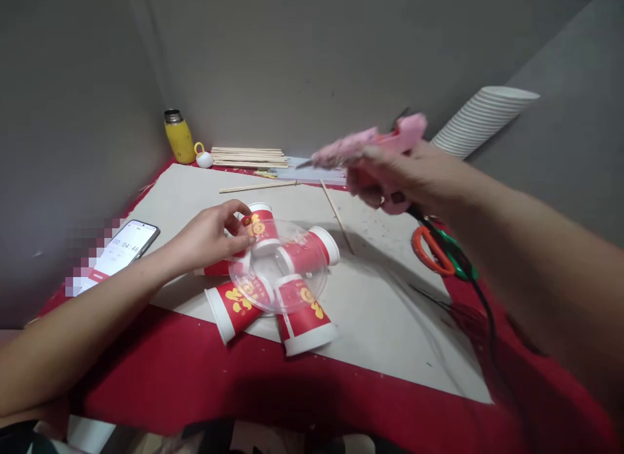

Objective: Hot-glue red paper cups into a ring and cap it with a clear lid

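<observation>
Several red paper cups with yellow print and white rims lie on their sides in a ring, under or against a round clear plastic lid. At the ring's upper left, my left hand has its fingers curled on the back cup. Another red cup is partly hidden beneath that hand. My right hand is wrapped round a pink hot glue gun, raised above the board's right side. Its metal nozzle points left, and a black cord hangs from its handle.
A beige board lies on a red cloth. Wooden sticks, a yellow bottle and its white cap stand behind. A phone lies left; orange-handled scissors and stacked white cups are right.
</observation>
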Tool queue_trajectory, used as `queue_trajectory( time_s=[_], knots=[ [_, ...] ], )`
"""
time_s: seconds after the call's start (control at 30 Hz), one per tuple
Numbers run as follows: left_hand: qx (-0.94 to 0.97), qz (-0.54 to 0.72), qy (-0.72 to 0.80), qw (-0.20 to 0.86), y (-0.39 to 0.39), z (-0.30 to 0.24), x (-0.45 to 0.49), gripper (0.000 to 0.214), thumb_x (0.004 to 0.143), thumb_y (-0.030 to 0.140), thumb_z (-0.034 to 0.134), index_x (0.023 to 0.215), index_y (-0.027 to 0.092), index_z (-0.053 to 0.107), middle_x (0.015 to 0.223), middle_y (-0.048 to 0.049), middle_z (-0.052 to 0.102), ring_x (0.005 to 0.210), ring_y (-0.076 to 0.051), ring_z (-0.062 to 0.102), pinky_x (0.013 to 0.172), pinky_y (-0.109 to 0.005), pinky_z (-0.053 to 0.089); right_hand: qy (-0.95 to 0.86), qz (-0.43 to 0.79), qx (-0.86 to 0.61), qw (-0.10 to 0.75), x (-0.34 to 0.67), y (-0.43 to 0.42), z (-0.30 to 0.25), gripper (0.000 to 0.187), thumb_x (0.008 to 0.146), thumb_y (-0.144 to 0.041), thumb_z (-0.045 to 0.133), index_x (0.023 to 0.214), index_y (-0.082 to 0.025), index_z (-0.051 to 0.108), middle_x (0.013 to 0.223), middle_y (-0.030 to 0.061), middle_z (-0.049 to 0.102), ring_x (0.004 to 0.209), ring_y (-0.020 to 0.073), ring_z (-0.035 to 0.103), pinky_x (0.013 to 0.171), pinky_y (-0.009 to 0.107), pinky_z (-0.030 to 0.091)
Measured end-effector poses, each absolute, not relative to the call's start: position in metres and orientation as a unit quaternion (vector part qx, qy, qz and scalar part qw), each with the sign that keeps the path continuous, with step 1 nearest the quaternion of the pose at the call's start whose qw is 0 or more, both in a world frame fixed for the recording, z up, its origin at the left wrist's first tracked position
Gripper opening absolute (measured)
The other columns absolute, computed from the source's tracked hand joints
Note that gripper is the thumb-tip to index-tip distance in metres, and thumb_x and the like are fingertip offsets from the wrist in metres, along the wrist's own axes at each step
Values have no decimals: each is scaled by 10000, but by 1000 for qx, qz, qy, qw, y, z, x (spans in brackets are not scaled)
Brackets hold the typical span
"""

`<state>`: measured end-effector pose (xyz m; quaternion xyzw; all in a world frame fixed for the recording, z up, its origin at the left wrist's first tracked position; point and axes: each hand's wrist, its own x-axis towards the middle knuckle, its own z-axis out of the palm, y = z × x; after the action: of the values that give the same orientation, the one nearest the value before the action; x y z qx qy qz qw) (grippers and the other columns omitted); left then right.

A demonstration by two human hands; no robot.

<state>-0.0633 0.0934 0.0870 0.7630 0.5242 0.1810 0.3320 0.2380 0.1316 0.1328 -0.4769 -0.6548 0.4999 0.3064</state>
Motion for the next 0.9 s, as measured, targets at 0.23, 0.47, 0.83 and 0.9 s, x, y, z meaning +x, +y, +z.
queue_trajectory(
  time_s=[0.23, 0.47, 0.83, 0.9],
  knots=[
    [783, 203, 500, 310, 97, 76, -65, 356, 818, 341, 657, 1141, 204, 591, 947, -31, 679, 790, -186, 635, 745, -334, 487, -772, 474, -396, 151, 212, 151, 115, 601, 905, -708, 516, 745, -140, 626, 606, -11, 548, 485, 55, 459, 370, 167, 263],
    [791, 209, 485, 309, 98, 74, -66, 331, 823, 335, 661, 1114, 204, 574, 916, -13, 660, 809, -182, 622, 759, -323, 466, -780, 483, -381, 110, 207, 172, 109, 637, 916, -725, 479, 684, -147, 613, 579, -2, 559, 452, 52, 444, 383, 173, 278],
    [793, 232, 469, 314, 99, 70, -67, 328, 817, 320, 678, 1112, 197, 602, 915, -12, 651, 848, -187, 634, 775, -324, 471, -741, 560, -368, 46, 211, 194, 88, 671, 890, -779, 453, 656, -171, 613, 481, -10, 498, 381, 55, 323, 344, 191, 206],
    [795, 242, 464, 308, 99, 69, -68, 326, 813, 314, 686, 1105, 195, 606, 907, -9, 649, 848, -186, 636, 777, -324, 473, -736, 582, -345, 27, 211, 198, 86, 657, 934, -738, 422, 657, -165, 586, 468, -22, 474, 381, 55, 318, 347, 198, 223]
  ],
)
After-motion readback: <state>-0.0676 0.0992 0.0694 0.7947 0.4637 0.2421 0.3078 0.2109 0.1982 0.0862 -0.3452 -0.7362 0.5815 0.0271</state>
